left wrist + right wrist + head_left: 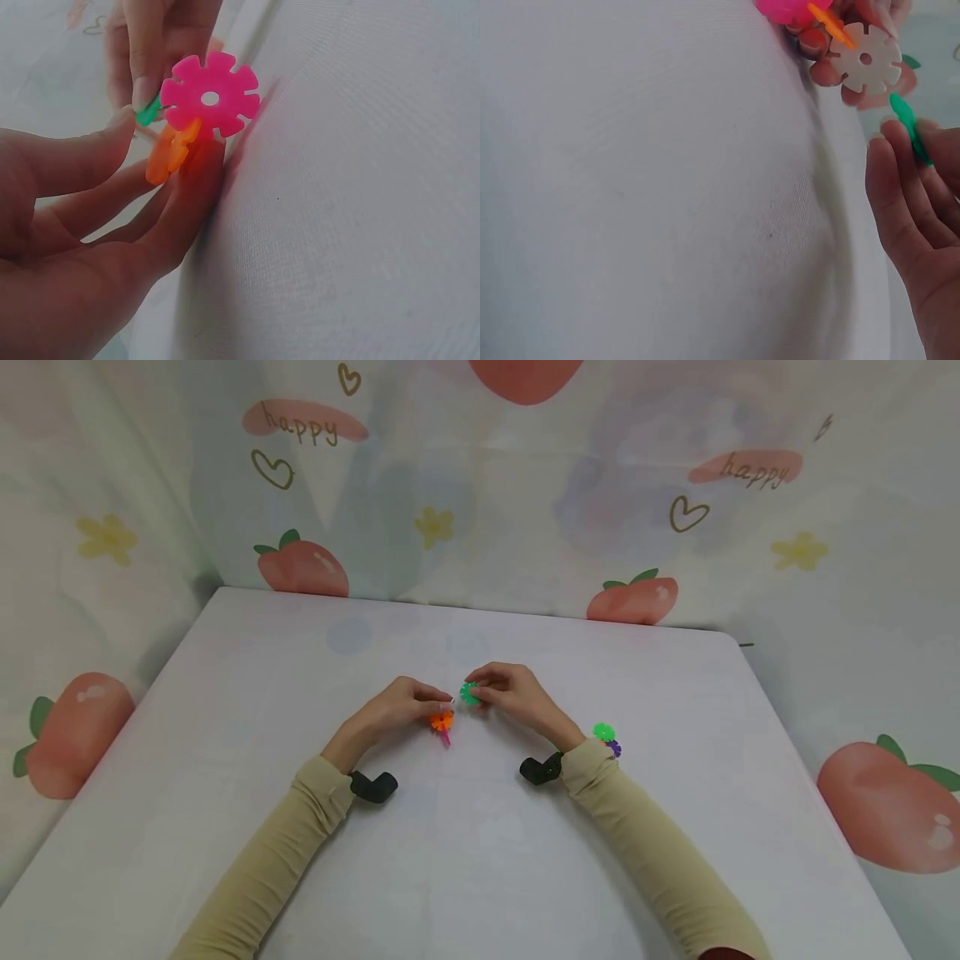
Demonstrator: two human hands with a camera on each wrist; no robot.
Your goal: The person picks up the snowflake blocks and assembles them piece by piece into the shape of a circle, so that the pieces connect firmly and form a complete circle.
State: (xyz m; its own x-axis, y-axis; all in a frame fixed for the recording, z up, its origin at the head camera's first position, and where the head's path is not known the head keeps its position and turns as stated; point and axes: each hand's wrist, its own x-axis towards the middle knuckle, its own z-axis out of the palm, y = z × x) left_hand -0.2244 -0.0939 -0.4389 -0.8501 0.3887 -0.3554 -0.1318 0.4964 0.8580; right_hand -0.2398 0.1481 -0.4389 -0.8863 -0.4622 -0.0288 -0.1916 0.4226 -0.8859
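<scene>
My left hand grips a small cluster of notched, flower-shaped plastic discs. An orange disc sits in the middle, slotted into a pink disc. In the right wrist view a white disc with a round centre hole is on the cluster too, at the orange one's edge. My right hand pinches a green disc between thumb and fingers, edge-on in that view. A small gap lies between green and white there. Both hands are close together over the table.
Beside the right wrist, a light green disc and a purple disc lie on the white table, with a bit of orange between them. A printed fabric backdrop rises behind the table's far edge.
</scene>
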